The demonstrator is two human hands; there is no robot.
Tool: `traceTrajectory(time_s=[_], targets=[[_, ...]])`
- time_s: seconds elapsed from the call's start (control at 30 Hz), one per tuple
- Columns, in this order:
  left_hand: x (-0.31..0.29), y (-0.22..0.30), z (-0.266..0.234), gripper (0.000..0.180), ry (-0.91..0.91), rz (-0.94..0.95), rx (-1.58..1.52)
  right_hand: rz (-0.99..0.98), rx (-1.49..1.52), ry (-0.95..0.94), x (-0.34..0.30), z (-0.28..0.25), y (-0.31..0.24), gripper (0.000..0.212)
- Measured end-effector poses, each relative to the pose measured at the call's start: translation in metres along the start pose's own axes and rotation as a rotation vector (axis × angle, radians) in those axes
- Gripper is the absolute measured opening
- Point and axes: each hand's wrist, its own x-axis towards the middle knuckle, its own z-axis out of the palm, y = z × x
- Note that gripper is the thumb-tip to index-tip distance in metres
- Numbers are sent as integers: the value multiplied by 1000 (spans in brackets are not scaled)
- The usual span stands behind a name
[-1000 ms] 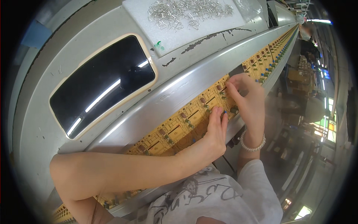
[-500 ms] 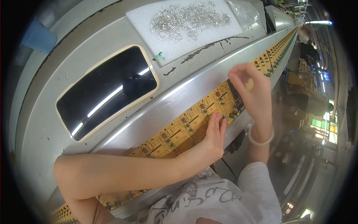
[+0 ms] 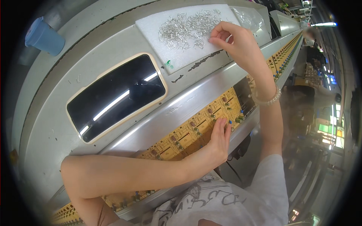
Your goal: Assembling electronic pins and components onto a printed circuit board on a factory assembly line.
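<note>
My right hand (image 3: 241, 45) is over the right edge of a white foam sheet (image 3: 151, 28), thumb and forefinger pinched together at a heap of small bent silver wire pieces (image 3: 186, 28). Whatever is between those fingertips is too small to make out. My left arm crosses from the lower left. Its hand (image 3: 215, 145) lies with fingers stretched out on a long tan circuit board (image 3: 184, 139), fingertips beside small blue and green components. The board carries repeating sections with dark slots, brown parts and green capacitors.
The boards lie in a metal rail (image 3: 166, 109) running to the far right. A phone (image 3: 117, 98) in a cream case rests on the grey bench. A blue cup (image 3: 44, 37) stands at the far left. A clear plastic bag (image 3: 250, 19) lies beside the foam.
My right hand has moved up and left, from above the boards to the wire heap. My left hand stays on the board. The whole view has shifted slightly.
</note>
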Motion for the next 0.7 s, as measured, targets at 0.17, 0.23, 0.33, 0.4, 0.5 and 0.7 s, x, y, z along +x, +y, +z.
traceTrajectory(time_s=[0.17,0.23,0.33,0.4,0.5,0.7], targets=[[2,-3,-1,60,-3,12,-6,-3,28,66,-9,-1,6,12],[2,-2,-1,60,-3,14,-6,-22,75,109,-13,0,10,11],[1,-1,-1,60,-8,18,-4,-55,62,102,-18,1,14,9],[2,-1,-1,60,-6,25,-4,-95,20,102,-18,-1,15,8],[3,-1,-1,59,-1,37,-2,-153,-89,91,-18,-4,10,8],[-5,-6,2,59,-1,18,11,32,72,77,-65,-10,-22,7]])
